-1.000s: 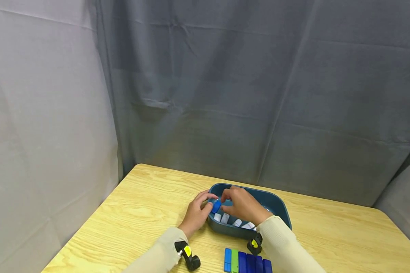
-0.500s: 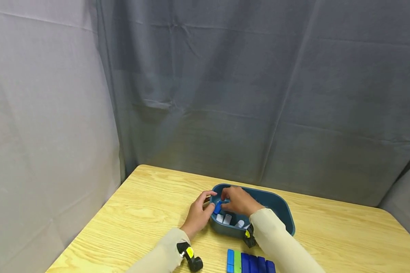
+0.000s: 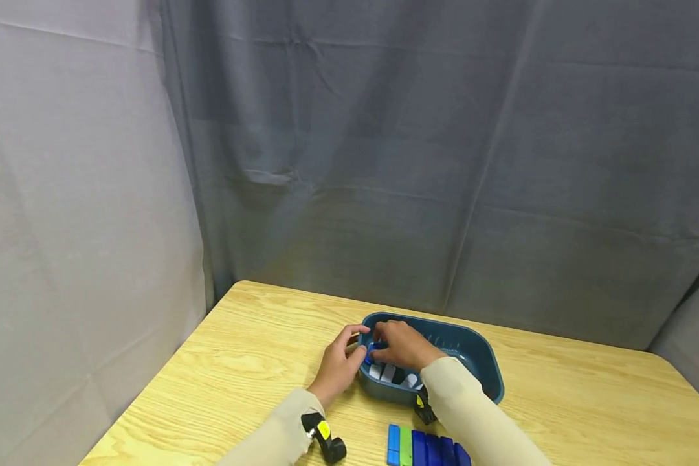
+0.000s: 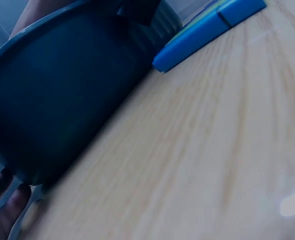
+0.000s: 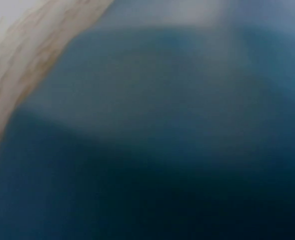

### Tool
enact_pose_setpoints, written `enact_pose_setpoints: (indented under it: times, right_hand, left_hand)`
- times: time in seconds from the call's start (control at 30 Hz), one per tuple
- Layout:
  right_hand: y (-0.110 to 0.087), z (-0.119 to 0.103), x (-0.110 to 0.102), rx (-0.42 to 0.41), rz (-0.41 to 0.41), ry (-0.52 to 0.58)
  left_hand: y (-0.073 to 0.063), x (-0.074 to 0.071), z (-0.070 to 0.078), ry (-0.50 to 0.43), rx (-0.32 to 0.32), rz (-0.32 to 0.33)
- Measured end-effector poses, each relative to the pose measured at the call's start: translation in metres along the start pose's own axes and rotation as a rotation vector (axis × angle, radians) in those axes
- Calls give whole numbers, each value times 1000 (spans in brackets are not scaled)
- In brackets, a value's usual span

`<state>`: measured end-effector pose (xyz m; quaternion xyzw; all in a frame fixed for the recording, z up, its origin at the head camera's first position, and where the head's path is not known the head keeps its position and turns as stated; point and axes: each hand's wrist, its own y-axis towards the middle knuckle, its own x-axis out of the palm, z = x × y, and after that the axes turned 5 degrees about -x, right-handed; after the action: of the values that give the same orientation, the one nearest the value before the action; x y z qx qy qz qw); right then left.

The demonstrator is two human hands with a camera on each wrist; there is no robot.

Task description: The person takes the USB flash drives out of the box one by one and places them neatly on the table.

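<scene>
A dark blue-green plastic bin [image 3: 489, 349] stands on the wooden table. My left hand [image 3: 336, 367] grips its left end, thumb at the near rim and fingers spread along the outside. In the left wrist view those fingertips [image 4: 12, 207] show at the bin's wall [image 4: 62, 95]. My right hand [image 3: 406, 344] reaches down inside the bin's left end, thumb and fingers pinching a small blue piece [image 3: 369, 353], mostly hidden by them. Several white pieces [image 3: 388, 373] lie along the near inner wall. The right wrist view is blurred and filled by the bin's wall [image 5: 147, 100].
In front of the bin, light blue, green and dark blue bars [image 3: 419, 446] lie side by side in a row. The light blue bar [image 4: 202, 37] also shows beside the bin in the left wrist view. Grey curtains [image 3: 338, 162] hang behind the table [image 3: 250, 336].
My right hand has moved a little left and closed its fingers over the blue piece. My left hand stays at the bin's left end.
</scene>
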<state>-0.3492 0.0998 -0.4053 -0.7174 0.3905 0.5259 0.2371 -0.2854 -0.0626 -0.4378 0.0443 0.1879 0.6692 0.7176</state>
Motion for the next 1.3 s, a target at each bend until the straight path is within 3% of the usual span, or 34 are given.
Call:
enact_pose_setpoints:
  times: [0.73, 1.3]
  right_hand:
    - [0, -2, 5, 19, -10, 25]
    - [0, -3, 6, -21, -7, -51]
  left_hand:
    - [0, -1, 3, -9, -11, -20]
    - [-1, -1, 7, -18, -15, -12]
